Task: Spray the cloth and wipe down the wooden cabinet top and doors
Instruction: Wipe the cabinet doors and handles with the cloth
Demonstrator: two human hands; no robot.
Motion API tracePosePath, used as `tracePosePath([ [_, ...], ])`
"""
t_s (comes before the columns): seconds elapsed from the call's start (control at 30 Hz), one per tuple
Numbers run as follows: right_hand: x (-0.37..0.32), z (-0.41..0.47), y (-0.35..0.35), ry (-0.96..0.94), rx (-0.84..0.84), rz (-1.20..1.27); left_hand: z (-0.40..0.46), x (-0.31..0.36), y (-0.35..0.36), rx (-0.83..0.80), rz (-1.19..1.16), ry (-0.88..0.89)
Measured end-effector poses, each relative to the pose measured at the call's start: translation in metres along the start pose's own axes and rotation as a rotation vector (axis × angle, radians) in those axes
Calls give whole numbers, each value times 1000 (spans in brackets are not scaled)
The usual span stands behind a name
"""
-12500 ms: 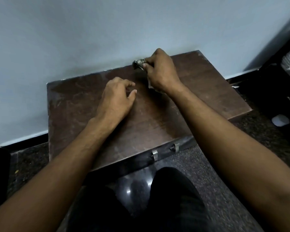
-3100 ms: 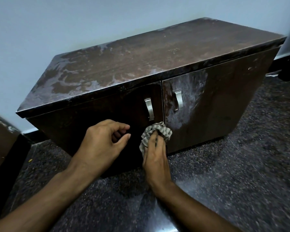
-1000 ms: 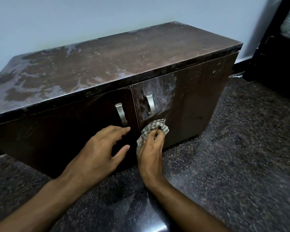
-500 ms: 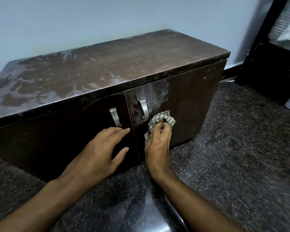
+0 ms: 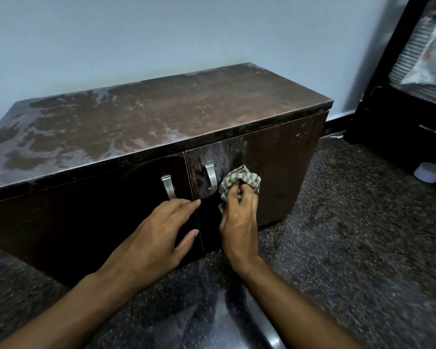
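- While both doors of the cabinet stand closed, so that its inside is hidden, the right hand presses a bunched striped cloth against the right door, fingers curled round the fabric.
- The cloth sits just right of that door's metal handle, near the door's upper left corner, where a pale smear runs up to the top edge.
- The left hand is spread, fingers straight and together, with its fingertips at the seam between the doors, just below the left door's handle.
- The cabinet top is streaked with whitish film, thickest toward its left end and front edge.
- To the right, on the dark speckled floor, a small white tub rests beside black furniture; what it holds cannot be seen.
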State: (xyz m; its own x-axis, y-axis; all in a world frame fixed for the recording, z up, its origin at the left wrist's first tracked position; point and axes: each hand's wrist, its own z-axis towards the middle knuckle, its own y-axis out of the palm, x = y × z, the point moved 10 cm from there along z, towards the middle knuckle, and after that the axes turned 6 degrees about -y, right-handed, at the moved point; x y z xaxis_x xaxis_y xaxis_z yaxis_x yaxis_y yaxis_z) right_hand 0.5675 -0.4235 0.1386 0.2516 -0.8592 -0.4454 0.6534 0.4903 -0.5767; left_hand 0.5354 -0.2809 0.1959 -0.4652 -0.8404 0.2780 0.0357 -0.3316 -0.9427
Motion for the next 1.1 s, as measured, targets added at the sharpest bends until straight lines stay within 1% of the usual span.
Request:
tracePosePath([
  [0.13, -5, 20, -14, 3, 68, -5, 5, 3, -4, 20, -17, -6],
  [0.33, -19, 53, -46, -61, 181, -26, 11, 8, -14, 75, -22, -4],
  [0.4, -16, 48, -43, -66, 166, -35, 11, 9, -17, 90, -29, 4],
  [0.53, -6, 26, -27, -39, 81, -17, 9, 11, -20, 120, -42, 18],
  [0.73, -28, 54, -46, -93, 162, -15, 11, 10, -20, 145, -17, 31],
  [0.93, -19, 35, -38, -99, 113, -50, 6, 11, -25, 156, -30, 28],
  [1.03, -22, 42, -43, -104, 134, -26, 6, 11, -31, 186, -44, 34],
  [1.1, -29, 47, -46, -148, 143, -6, 6, 11, -36, 216, -51, 33],
])
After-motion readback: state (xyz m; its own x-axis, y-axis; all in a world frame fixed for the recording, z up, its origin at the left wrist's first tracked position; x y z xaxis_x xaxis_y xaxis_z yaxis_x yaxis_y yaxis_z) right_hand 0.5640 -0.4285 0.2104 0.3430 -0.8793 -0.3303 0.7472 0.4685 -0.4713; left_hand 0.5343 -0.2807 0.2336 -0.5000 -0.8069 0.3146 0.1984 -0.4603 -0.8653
